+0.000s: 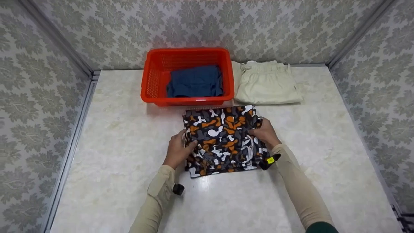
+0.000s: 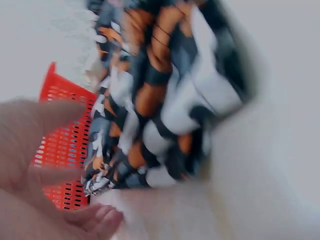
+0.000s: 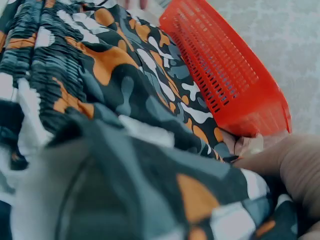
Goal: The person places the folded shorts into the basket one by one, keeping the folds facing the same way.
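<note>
Folded pants with an orange, white and grey camouflage print lie in front of the basket. Their gathered waistband shows in the right wrist view, and a pale cord loops over their right side. My left hand is at the left edge, thumb toward the print; in the left wrist view its fingers are spread and fairly straight beside the blurred cloth. With my right hand I grip the right edge, thumb on top and the other fingers hidden under the fabric.
Behind the pants stands a red plastic basket with folded blue cloth in it. Cream-coloured folded pants with a gathered waist lie to its right. Patterned panels border the pale marbled table at the back and sides.
</note>
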Motion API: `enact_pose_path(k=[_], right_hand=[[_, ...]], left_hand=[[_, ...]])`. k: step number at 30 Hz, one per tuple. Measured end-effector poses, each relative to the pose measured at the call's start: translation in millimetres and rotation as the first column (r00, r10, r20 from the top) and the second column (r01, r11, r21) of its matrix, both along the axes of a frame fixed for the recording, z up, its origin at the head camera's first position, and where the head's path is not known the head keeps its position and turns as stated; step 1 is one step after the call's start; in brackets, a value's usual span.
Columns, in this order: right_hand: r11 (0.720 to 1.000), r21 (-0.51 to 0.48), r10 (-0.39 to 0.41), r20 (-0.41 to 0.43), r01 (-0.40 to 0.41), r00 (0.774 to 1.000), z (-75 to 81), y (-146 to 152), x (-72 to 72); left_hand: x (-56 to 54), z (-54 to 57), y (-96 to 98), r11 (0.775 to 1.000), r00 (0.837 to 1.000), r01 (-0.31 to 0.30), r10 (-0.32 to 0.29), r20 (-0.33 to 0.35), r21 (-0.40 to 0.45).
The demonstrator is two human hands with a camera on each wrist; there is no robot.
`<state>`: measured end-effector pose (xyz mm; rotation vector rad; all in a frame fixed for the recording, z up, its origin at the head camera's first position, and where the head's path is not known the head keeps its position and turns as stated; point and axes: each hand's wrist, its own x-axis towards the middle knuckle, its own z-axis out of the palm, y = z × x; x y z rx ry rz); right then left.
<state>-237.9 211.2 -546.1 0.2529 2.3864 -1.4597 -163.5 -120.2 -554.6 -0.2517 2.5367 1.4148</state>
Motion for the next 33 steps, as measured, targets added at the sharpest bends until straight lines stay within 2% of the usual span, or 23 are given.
enact_pose_path(k=[2, 5, 7, 9, 12, 17, 20, 25, 29, 31, 33], right_hand=[[1.0, -0.011, -0.008, 0.008, 0.008, 1.0, -3.9, 3, -1.5], [0.997, -0.068, -0.019, 0.039, 0.022, 0.999, -10.6, 10, -2.3], [0.991, -0.129, -0.031, 0.083, 0.042, 0.996, -14.6, 14, -1.8], [0.979, -0.192, -0.037, 0.131, 0.062, 0.991, -18.3, 17, -0.9], [0.947, -0.305, -0.043, 0.195, 0.103, 0.98, -21.8, 19, 0.3], [0.887, -0.432, -0.066, 0.235, 0.165, 0.97, -20.2, 21, 1.5], [0.904, -0.401, -0.079, 0.188, 0.149, 0.979, -18.2, 20, 1.1], [0.952, -0.293, -0.078, 0.058, 0.092, 0.995, -19.5, 17, 2.0], [0.946, -0.314, -0.077, 0.026, 0.082, 0.997, -18.2, 20, 6.6], [0.933, -0.352, -0.069, 0.022, 0.072, 0.997, -13.1, 24, 9.8], [0.915, -0.399, -0.06, 0.017, 0.062, 0.998, -4.9, 27, 12.8]], left_hand=[[-2.3, 3.7, -0.9, 0.99, 0.993, -0.09, 0.081, 0.084, 0.108], [-9.5, 4.9, 0.4, 0.963, 0.971, -0.172, 0.13, 0.202, 0.209], [-14.8, 3.6, 2.8, 0.954, 0.961, -0.195, 0.14, 0.239, 0.228], [-19.2, 2.1, 5.8, 0.947, 0.959, -0.197, 0.133, 0.249, 0.255], [-23.2, 0.4, 10.9, 0.938, 0.966, -0.177, 0.108, 0.234, 0.298], [-23.4, -2.6, 15.5, 0.944, 0.986, -0.079, 0.025, 0.168, 0.321], [-21.8, -4.4, 14.2, 0.949, 0.988, -0.049, 0.001, 0.156, 0.31], [-19.5, -7.5, 10.4, 0.937, 0.986, -0.055, -0.003, 0.165, 0.346], [-11.5, -5.8, 4.7, 0.936, 0.983, -0.034, -0.032, 0.181, 0.352], [-6.6, -0.7, 1.5, 0.929, 0.986, -0.013, -0.049, 0.158, 0.369], [-2.8, 7.1, -1.0, 0.914, 0.992, 0.014, -0.063, 0.11, 0.405]])
